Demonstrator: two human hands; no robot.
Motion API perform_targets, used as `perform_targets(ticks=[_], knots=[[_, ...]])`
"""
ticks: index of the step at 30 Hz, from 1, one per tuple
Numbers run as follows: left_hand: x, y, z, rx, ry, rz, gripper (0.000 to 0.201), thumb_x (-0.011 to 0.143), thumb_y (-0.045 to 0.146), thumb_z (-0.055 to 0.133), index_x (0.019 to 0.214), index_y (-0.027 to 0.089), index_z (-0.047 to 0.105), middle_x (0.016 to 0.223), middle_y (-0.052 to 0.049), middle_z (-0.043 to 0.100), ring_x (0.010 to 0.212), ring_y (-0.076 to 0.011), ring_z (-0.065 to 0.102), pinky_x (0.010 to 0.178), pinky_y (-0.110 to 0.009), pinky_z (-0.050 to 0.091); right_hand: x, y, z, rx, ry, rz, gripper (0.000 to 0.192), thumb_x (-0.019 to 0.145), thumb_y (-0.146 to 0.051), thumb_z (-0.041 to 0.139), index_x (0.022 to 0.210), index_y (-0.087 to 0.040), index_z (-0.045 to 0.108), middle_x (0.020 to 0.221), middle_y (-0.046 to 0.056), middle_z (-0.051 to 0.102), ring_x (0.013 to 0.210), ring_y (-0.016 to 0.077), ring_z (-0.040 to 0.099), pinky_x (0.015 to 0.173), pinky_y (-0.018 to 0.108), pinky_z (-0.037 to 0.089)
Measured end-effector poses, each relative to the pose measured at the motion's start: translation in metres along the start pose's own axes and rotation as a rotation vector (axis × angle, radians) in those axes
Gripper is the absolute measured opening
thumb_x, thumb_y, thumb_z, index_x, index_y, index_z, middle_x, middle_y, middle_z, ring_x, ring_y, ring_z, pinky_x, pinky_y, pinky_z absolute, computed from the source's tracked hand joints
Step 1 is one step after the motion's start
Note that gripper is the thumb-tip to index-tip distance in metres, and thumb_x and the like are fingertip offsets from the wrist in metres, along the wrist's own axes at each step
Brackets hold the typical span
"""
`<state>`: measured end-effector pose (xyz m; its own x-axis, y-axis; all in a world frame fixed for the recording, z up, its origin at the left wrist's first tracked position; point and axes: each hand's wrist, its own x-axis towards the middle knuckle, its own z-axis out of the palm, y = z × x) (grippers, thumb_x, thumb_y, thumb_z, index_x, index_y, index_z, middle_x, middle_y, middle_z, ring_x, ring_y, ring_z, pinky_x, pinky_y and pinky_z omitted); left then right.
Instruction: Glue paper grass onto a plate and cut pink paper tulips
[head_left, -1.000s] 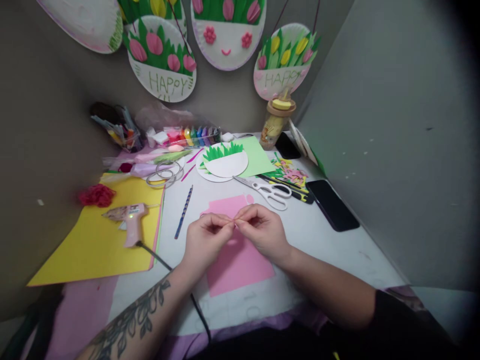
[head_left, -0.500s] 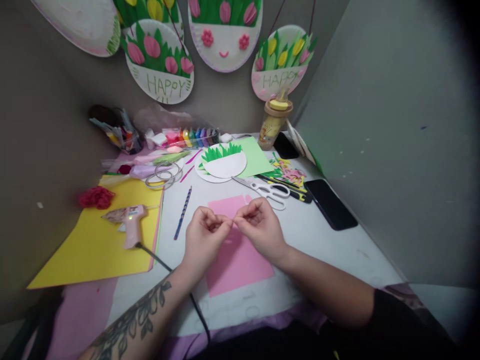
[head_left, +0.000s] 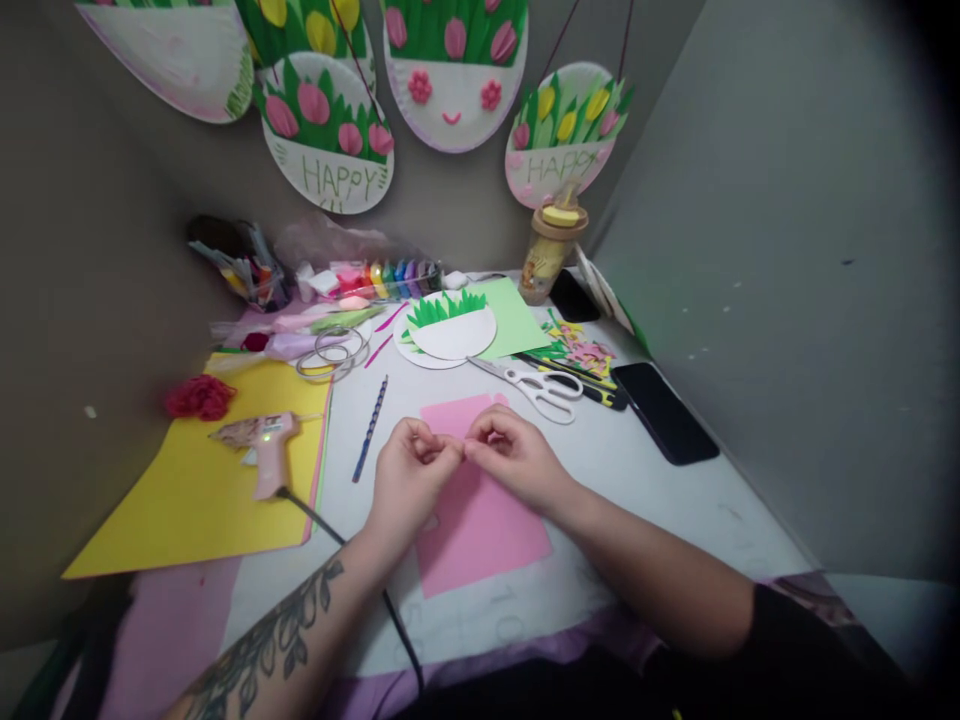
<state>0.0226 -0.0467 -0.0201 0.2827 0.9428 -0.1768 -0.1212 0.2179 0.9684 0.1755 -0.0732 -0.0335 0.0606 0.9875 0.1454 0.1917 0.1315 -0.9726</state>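
Pinching, left hand (head_left: 411,472) meets right hand (head_left: 516,458) above pink paper (head_left: 487,535)

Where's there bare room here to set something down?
A wide bare patch of tablecloth lies between the scissors, nearer phone and right forearm. A narrow strip runs between the pencil and yellow paper. It's crowded along the back, around the plates, green paper and paper scraps, and mid-table, where left hand and right hand meet over the pink sheet.

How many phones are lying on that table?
2 that I can see: a near phone to the right of the scissors, and a far phone beside the cup. Others could be hidden under things.
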Motion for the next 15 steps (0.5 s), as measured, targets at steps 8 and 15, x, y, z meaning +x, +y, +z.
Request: perform_targets(ticks=[8,15], knots=[[0.003,-0.001,-0.007,0.092,-0.024,-0.039,0.034,0.071,0.023,0.068,0.08,0.022,0.036,0.065,0.006,0.065,0.057,-0.0069,0.056,0.057,-0.017,0.039,0.004,0.0,-0.008,0.049,0.045,0.15,0.009,0.072,-0.023,0.057,0.065,-0.018,0.054,0.065,-0.003,0.052,0.062,0.0124,0.049,0.06,0.026,0.039],[0.004,0.002,-0.009,0.314,-0.16,-0.021,0.027,0.073,0.033,0.066,0.091,0.014,0.059,0.073,-0.001,0.066,0.064,-0.0129,0.062,0.063,-0.024,0.046,0.004,0.002,-0.008,0.04,0.017,0.177,0.007,0.071,-0.023,0.056,0.066,-0.018,0.056,0.065,-0.003,0.053,0.062,0.0128,0.05,0.061,0.026,0.039]])
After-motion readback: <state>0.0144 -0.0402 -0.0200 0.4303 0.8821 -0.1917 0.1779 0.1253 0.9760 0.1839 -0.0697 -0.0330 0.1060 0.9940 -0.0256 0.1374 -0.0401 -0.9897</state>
